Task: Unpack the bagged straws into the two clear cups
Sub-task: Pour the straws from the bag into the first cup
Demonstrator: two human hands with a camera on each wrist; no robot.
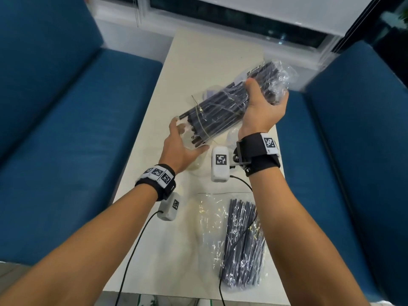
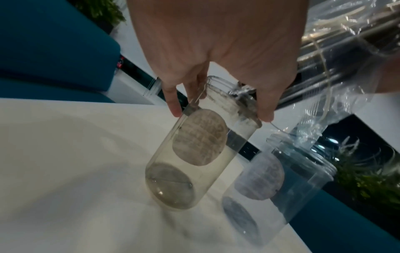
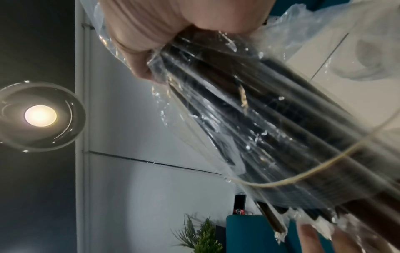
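- Holding a clear bag of dark straws (image 1: 229, 104) in the air above the table (image 1: 198, 51), the right hand (image 1: 262, 107) has its thumb on top of the bundle and its fingers curled around it from below.
- Seen from the right wrist, the crumpled plastic of this bag goes out past the fingers (image 3: 138, 56), and a thin rubber band (image 3: 303, 178) circles the straws further down.
- The bag is tilted: its lower end points down toward the left hand (image 1: 183, 149), its upper end rises beyond the right thumb.
- The left hand grips the rim of a clear cup (image 2: 194, 162) from above; in the left wrist view the fingertips (image 2: 175, 109) pinch the rim on one side and the thumb on the other.
- This cup is tilted, with its bottom on the table or just above it; I cannot tell which.
- The lower straw ends lie at the mouth of the held cup, close to the left fingers; whether they are already inside is not clear.
- A second clear cup (image 2: 288, 184) stands just beside the first one, beyond the left thumb, with no straws in it.
- Another bag of straws (image 1: 242, 244) lies flat on the table, below the right forearm and well apart from both hands.
- Blue sofas (image 1: 55, 129) stand on both sides of the table.
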